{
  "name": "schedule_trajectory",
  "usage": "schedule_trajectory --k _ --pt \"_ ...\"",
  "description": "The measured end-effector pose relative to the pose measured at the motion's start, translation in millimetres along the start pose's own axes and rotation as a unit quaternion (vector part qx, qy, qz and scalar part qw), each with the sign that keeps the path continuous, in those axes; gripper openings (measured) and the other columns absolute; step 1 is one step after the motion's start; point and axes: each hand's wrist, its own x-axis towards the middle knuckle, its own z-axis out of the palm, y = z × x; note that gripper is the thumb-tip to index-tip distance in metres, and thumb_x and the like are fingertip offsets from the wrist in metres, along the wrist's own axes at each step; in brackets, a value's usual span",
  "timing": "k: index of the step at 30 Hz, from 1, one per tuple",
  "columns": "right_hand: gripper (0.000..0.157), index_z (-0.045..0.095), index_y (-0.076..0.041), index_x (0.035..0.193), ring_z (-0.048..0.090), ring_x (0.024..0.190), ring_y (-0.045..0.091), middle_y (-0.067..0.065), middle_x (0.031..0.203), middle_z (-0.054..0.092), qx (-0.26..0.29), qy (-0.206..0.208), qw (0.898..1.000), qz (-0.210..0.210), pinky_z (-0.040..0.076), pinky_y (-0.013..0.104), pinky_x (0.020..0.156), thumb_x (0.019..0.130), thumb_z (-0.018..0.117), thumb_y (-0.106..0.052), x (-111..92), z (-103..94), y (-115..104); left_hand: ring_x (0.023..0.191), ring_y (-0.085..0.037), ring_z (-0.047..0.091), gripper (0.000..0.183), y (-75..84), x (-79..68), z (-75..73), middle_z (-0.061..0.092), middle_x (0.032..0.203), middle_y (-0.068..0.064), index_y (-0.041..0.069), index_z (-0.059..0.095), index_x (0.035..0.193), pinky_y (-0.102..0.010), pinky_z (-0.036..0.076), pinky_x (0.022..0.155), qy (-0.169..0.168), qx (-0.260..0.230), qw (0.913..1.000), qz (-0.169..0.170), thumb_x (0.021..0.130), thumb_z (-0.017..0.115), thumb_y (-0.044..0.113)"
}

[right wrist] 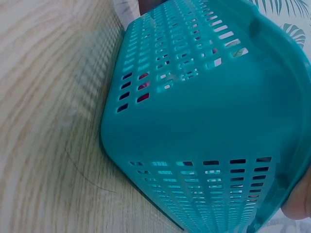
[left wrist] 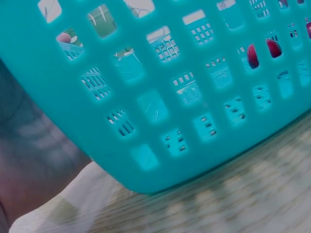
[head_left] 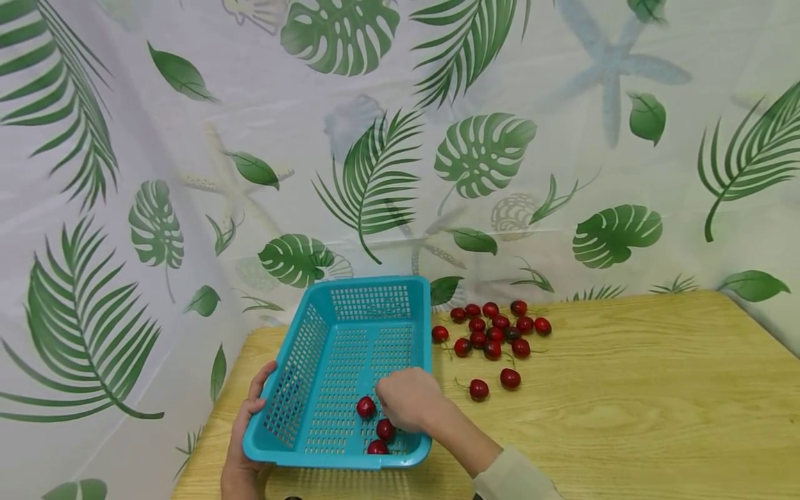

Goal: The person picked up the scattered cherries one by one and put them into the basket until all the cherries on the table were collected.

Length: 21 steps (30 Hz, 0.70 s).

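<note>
A blue plastic basket with slotted walls stands on the wooden table, and three red cherries lie in its near right part. My left hand grips the basket's left rim near the front corner. Over the right rim, my right hand reaches in with bent fingers, close above the cherries; I cannot tell whether it holds anything. In the right wrist view, a fingertip shows right at the basket's rim. The left wrist view shows the basket wall close up, with red cherries through its holes.
Several more red cherries, some with stems, lie loose on the table to the right of the basket. Two cherries lie nearer the front. Bare wood shows farther right. A leaf-patterned cloth hangs behind and at left.
</note>
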Motion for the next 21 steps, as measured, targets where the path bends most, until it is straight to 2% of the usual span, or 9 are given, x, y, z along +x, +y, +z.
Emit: schedule_trajectory --k 9,13,15,17,21 --pt "0.036 0.045 -0.021 0.06 0.036 0.05 0.008 -0.007 0.054 0.038 0.029 0.002 1.0 0.0 0.033 0.025 0.046 0.092 0.062 -0.015 -1.0 -3.6 -0.5 0.13 -0.015 0.043 0.062 0.3 -0.2 0.6 0.035 0.149 0.012 0.039 0.022 0.155 -0.037 0.042 0.1 0.006 0.002 1.0 -0.006 0.1 0.011 0.014" --pt "0.026 0.057 -0.021 0.068 0.041 0.053 0.006 -0.01 0.057 0.045 0.084 0.026 0.996 -0.007 0.035 0.024 0.049 0.093 0.062 -0.019 -1.8 -5.2 1.7 0.13 -0.014 0.043 0.061 0.7 0.2 1.4 0.035 0.148 0.013 0.039 0.021 0.156 -0.036 0.042 0.1 0.01 0.006 0.9999 -0.008 0.1 0.011 0.015" --pt "0.019 0.063 -0.02 0.076 0.043 0.054 0.004 -0.011 0.061 0.05 0.136 0.05 0.989 -0.01 0.036 0.023 0.05 0.095 0.061 -0.02 -2.5 -5.2 3.4 0.131 -0.014 0.042 0.061 1.2 0.6 1.7 0.034 0.149 0.013 0.038 0.019 0.156 -0.035 0.041 0.1 0.009 0.006 0.9999 -0.006 0.1 0.011 0.015" --pt "0.013 0.067 -0.019 0.084 0.046 0.058 0.002 -0.012 0.066 0.055 0.191 0.085 0.978 -0.011 0.039 0.022 0.053 0.096 0.06 -0.019 -4.0 -4.7 5.1 0.131 -0.014 0.042 0.061 1.5 0.6 1.6 0.034 0.149 0.013 0.037 0.019 0.157 -0.034 0.041 0.101 0.007 0.004 1.0 -0.004 0.101 0.011 0.015" --pt "0.013 0.069 -0.015 0.092 0.053 0.069 0.003 -0.01 0.078 0.064 0.288 0.176 0.941 -0.018 0.046 0.023 0.064 0.097 0.058 -0.014 -7.3 -2.0 8.5 0.131 -0.015 0.043 0.061 1.4 -0.5 1.7 0.036 0.149 0.012 0.038 0.022 0.155 -0.035 0.042 0.1 0.001 -0.003 1.0 0.001 0.101 0.011 0.014"
